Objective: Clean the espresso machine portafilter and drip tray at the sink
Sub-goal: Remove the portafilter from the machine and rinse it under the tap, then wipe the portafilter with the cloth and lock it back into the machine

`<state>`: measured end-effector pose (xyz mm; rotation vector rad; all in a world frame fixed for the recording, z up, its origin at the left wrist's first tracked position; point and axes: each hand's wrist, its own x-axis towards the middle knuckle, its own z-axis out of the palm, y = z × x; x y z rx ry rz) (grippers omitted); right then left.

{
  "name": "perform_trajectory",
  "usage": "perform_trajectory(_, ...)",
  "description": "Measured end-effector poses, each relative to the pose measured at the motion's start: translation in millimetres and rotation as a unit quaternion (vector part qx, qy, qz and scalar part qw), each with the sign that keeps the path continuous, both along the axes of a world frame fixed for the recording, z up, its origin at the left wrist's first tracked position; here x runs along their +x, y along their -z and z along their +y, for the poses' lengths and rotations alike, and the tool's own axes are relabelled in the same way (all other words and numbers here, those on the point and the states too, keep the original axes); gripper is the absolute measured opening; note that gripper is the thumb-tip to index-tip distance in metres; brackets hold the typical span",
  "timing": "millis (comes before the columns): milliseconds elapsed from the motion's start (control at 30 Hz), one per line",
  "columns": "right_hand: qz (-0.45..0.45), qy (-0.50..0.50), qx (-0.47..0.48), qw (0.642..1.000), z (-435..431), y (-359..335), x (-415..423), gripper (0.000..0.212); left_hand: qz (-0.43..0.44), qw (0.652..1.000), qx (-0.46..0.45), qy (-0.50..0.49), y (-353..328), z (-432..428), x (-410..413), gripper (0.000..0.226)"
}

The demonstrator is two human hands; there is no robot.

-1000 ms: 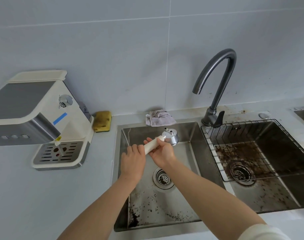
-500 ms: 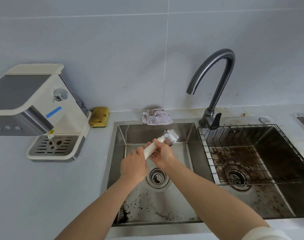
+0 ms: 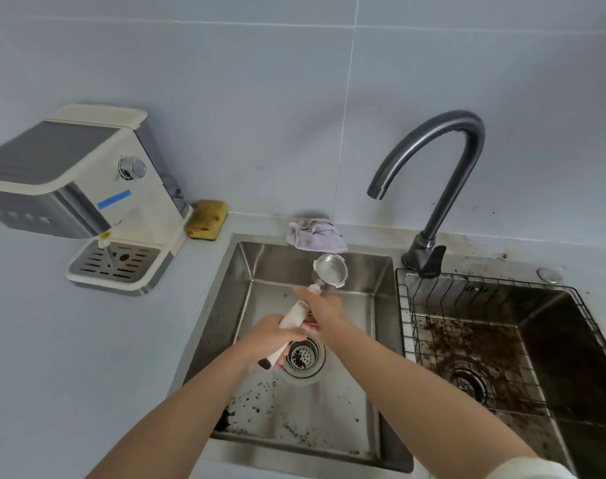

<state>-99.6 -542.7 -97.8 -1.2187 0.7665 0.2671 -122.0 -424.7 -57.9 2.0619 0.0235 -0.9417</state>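
Observation:
The portafilter (image 3: 330, 270), a steel basket on a cream handle, is held over the left sink basin (image 3: 260, 264) with its basket mouth turned up towards me. My left hand (image 3: 272, 337) grips the lower end of the handle. My right hand (image 3: 324, 307) holds the handle's upper part, just below the basket. The drip tray (image 3: 116, 267), with its slotted steel grate, sits in the base of the espresso machine (image 3: 87, 188) on the counter at the left.
A dark curved faucet (image 3: 432, 174) stands between the basins, with no water running. The right basin (image 3: 522, 357) holds a wire rack and coffee grounds. A yellow sponge (image 3: 206, 219) and a crumpled cloth (image 3: 317, 235) lie at the back. Grounds speckle the left basin near its drain (image 3: 303, 357).
The portafilter has been turned so that its basket mouth faces up, and my left hand has slid down to the handle's end. The view has shifted slightly.

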Motion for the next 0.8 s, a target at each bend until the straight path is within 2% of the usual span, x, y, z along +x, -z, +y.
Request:
perform_trajectory(67, 0.002, -0.021, -0.04, 0.999, 0.3, 1.7, 3.0, 0.038, 0.012, 0.999, -0.031, -0.006, 3.6, 1.3, -0.7, 0.022)
perform_trajectory(167, -0.002, -0.029, -0.069, 0.997, 0.0, -0.6, 7.0, 0.031, 0.028, 0.997, -0.072, -0.022, 7.3, 2.4, -0.5, 0.023)
perform_trajectory(267, -0.027, -0.053, -0.089, 0.994, 1.0, -1.4, 13.0, 0.039, 0.047, 0.991, -0.122, -0.038, 10.1, 5.1, 4.6, 0.014)
perform_trajectory(533, -0.05, -0.103, -0.126, 0.985, 10.5, 10.2, 33.0, 0.056, 0.062, 0.991, -0.11, -0.048, 18.5, 13.7, 25.2, 0.016)
perform_trajectory(600, -0.062, -0.133, -0.134, 0.98, 10.1, 8.8, 39.7, 0.049, 0.05, 0.991, -0.108, -0.068, 22.8, 15.1, 31.6, 0.009)
perform_trajectory(700, -0.088, -0.181, -0.147, 0.969, 1.1, 4.7, 49.2, 0.03, 0.044, 0.985, -0.123, -0.114, 29.1, 18.3, 42.5, 0.012)
perform_trajectory(800, -0.103, -0.175, -0.22, 0.954, -17.1, 4.8, 67.7, 0.026, 0.053, 0.978, -0.145, -0.14, 31.8, 24.3, 54.0, 0.013)
